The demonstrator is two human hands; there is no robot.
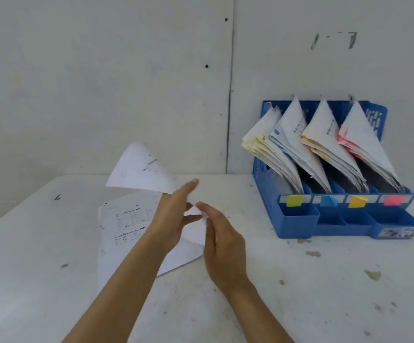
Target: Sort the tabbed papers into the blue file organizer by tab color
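A white sheet [140, 169] curls up above the table, held at its lower part by both hands. My left hand [171, 216] grips it from the left with fingers stretched up behind it. My right hand [222, 240] pinches its lower right corner. A pink tab just shows at the sheet's edge beside my left fingers. A small pile of printed papers [127, 219] lies flat under the hands. The blue file organizer [297, 225] stands at the right, its four slots marked yellow, blue, orange and pink, each holding leaning papers.
The white table [324, 280] carries chipped paint spots at the right and front. A white panelled wall rises directly behind the table and the organizer. The organizer's front has small open trays.
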